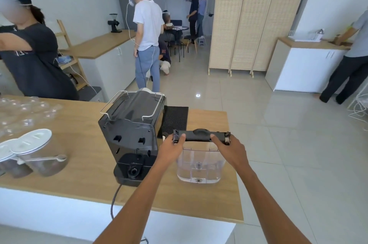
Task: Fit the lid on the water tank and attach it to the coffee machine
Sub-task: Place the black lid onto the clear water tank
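Black plastic sits under my fingers: the lid (201, 135) lies across the top of the clear water tank (199, 164), and I hold it at both ends. My left hand (171, 149) is closed on the lid's left end, thumb on top and the other fingers curled beneath. My right hand (231, 150) grips the right end the same way, thumb pressed on the upper face. Whether the lid is fully seated on the rim I cannot tell.

Taking the coffee machine (132, 134) as the landmark, the tank stands upright on the wooden counter (83, 182) just to its right, apart from it, with its back side turned toward me. A black ridged mat (176, 119) lies behind the tank, against the machine's right side. Left of the machine, two jars with white lids (36, 152) lie tilted on the counter, and clear plastic cups (22, 112) are clustered beyond them. A dark power cord (114, 200) drops from the machine's base over the near edge of the counter.
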A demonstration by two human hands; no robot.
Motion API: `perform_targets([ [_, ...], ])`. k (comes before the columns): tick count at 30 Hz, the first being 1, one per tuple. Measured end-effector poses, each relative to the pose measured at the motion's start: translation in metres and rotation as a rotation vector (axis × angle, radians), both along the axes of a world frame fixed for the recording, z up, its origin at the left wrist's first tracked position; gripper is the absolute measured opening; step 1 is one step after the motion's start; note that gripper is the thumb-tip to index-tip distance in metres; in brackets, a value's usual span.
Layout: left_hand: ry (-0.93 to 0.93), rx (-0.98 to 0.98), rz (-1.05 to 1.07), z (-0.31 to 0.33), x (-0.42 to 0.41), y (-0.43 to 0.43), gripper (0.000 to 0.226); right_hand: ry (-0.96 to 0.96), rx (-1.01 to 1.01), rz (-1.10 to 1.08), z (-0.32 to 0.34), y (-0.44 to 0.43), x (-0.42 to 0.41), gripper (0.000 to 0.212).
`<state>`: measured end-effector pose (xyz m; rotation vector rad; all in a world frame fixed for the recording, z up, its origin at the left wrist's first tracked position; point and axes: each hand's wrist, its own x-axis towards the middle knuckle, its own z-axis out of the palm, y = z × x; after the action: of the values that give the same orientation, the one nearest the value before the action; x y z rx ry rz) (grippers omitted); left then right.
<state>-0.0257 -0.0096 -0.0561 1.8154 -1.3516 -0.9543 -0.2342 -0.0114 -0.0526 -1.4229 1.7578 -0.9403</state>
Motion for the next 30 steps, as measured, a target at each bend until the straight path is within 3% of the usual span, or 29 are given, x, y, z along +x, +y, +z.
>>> perform_targets([
  [5,0.108,0.037,0.010,-0.003,0.004,-0.004,0.066,-0.051,-0.031,0.002,-0.005,0.001,-0.002,0.038],
  [8,0.132,0.049,-0.007,-0.005,0.009,-0.004,0.064,-0.069,-0.054,0.009,-0.005,0.004,-0.002,0.042],
  [12,0.158,0.042,-0.040,-0.006,0.013,-0.002,0.090,-0.083,-0.099,0.005,-0.006,0.006,-0.002,0.055],
  [19,0.126,-0.060,-0.058,-0.006,0.014,0.004,0.081,-0.084,-0.152,0.026,-0.011,0.005,-0.004,0.058],
  [26,0.097,-0.158,-0.045,-0.018,0.011,0.005,0.077,-0.062,-0.180,0.053,-0.014,0.002,-0.008,0.077],
  [30,0.076,-0.220,-0.006,-0.023,0.010,0.004,0.091,-0.043,-0.159,0.070,-0.012,0.001,-0.010,0.094],
])
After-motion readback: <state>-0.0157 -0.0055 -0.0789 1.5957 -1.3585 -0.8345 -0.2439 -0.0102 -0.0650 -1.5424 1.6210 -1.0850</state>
